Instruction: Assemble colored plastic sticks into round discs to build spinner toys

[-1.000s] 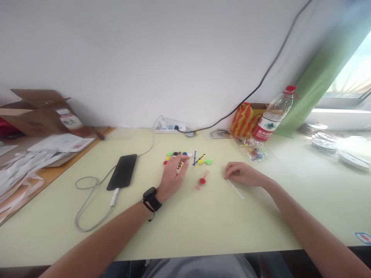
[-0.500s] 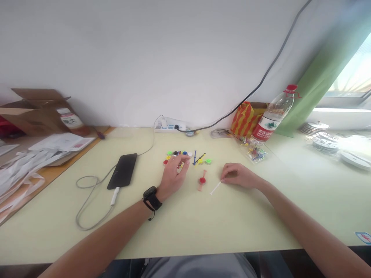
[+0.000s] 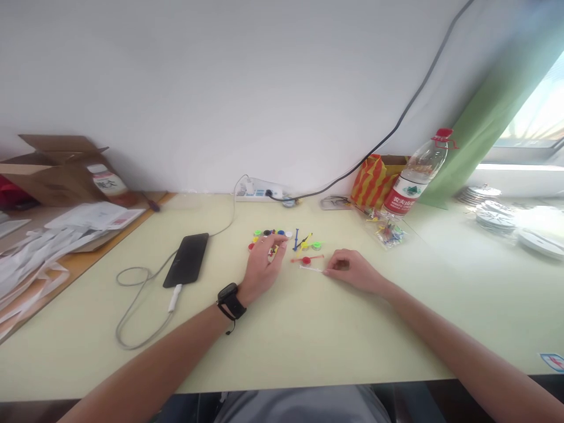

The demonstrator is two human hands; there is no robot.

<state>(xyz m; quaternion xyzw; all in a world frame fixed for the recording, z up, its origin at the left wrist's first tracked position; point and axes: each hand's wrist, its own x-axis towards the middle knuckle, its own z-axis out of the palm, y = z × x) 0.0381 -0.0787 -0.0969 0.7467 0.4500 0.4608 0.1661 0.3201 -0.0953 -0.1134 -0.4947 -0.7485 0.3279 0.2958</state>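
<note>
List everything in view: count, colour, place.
Discs: several, mixed, centre
Stick: one, white, centre
Other sticks: several, mixed, centre
Disc with bar: one, red, centre
Phone: one, black, left
Cable: one, grey, left
Cord: one, dark, back
Power strip: one, white, back
Bottles: two, clear and amber, back
Bag: one, red-yellow, back right
Packet: one, clear, right
Plates: several, whitish, right
Window: one, bright, right
Box: one, brown, left
Papers: several, white, left
Ribbons: several, white, left
Table: one, pale, below
Watch: one, black, left wrist
Left hand: one, bare, near discs
Right hand: one, bare, holding stick
</note>
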